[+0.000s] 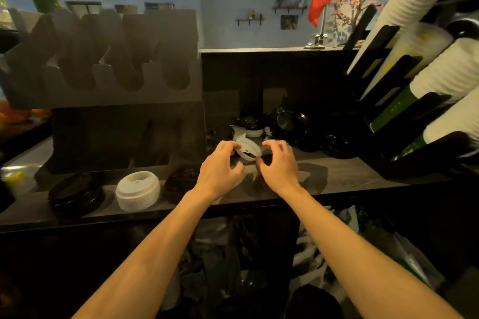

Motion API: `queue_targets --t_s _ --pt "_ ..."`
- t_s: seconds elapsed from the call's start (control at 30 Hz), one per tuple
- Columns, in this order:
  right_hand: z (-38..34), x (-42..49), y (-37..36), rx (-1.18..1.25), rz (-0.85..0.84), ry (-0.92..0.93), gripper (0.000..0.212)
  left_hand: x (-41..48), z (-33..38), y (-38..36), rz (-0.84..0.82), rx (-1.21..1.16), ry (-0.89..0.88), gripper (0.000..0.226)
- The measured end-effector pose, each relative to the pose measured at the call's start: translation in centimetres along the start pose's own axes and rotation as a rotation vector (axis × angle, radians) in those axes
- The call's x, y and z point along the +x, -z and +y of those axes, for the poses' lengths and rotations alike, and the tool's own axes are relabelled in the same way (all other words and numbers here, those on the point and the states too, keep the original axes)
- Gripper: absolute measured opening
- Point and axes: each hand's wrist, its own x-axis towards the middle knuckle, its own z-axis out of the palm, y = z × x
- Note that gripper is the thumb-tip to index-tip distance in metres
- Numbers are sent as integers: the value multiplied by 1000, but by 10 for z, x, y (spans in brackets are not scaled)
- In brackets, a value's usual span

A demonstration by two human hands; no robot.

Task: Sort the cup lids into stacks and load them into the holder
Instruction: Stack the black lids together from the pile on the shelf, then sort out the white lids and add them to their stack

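Observation:
My left hand [223, 163] holds a tilted white lid [248, 149] by its left rim, above the dark counter [337, 176]. My right hand [278, 162] is at the lid's right side with curled fingers, pinching something dark that I cannot make out. On the counter's front left stand three sorted stacks: black lids [76, 193], white lids [137, 190] and dark lids [180, 181]. A heap of loose black and white lids [285, 127] lies behind my hands. The grey holder [103, 59] with rounded slots stands at the left, above the stacks.
A black rack [404, 101] with white and green paper cup stacks leans in from the right. A raised ledge [259, 50] with a red flag runs behind the heap. Bags and clutter lie below the counter edge.

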Motion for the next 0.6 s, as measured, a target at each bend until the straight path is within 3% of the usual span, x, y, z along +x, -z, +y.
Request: queue_targets --t_s 0.17,0.23,0.37,0.47,0.6 --pt "38 15 26 -173 -331 -153 103 31 4 -41 -49 273 -77 58" --pt "43 19 24 -175 -409 -222 113 43 2 -54 -82 375 -88 58" --pt "47 27 17 -260 -417 -204 104 55 -6 -72 -115 507 -99 39" --pt "55 30 19 -113 -431 -168 87 56 -14 -82 41 458 -159 16" --pt "58 30 18 34 -482 -174 93 58 -12 -81 165 335 -115 7"
